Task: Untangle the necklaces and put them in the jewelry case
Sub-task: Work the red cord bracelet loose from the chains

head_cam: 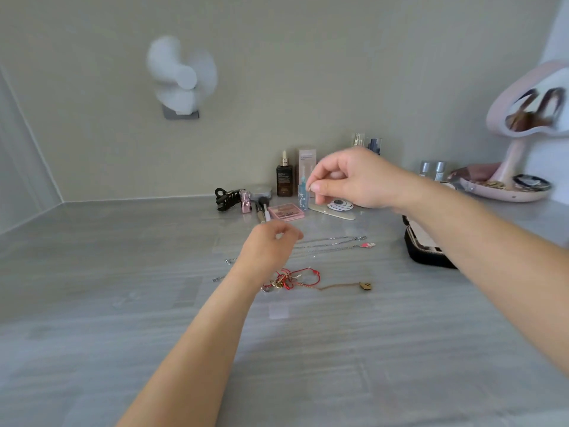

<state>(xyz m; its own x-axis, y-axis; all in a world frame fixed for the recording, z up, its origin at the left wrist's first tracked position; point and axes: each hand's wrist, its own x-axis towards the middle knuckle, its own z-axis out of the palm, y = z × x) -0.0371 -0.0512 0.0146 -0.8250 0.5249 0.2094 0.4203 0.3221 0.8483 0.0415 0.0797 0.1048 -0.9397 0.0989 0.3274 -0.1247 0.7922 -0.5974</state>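
Necklaces (331,243) lie on grey tabletop (123,303): silver chains stretched out, red tangle (289,278) nearer. Right hand (354,180) raised, thumb and forefinger pinching small silver piece (310,188). Left hand (271,245) curled above the chains; grip unclear. Black jewelry case (425,257) right, partly behind forearm. Cosmetics (284,177) and mirror (529,109) along wall.

No text can be read. The dark dropper bottle (284,180), at 12 o'clock from the pink palette (285,211), carries pale label lines too small to read. The tall carton (307,158), at 3 o'clock from the bottle, has equally unreadable print.
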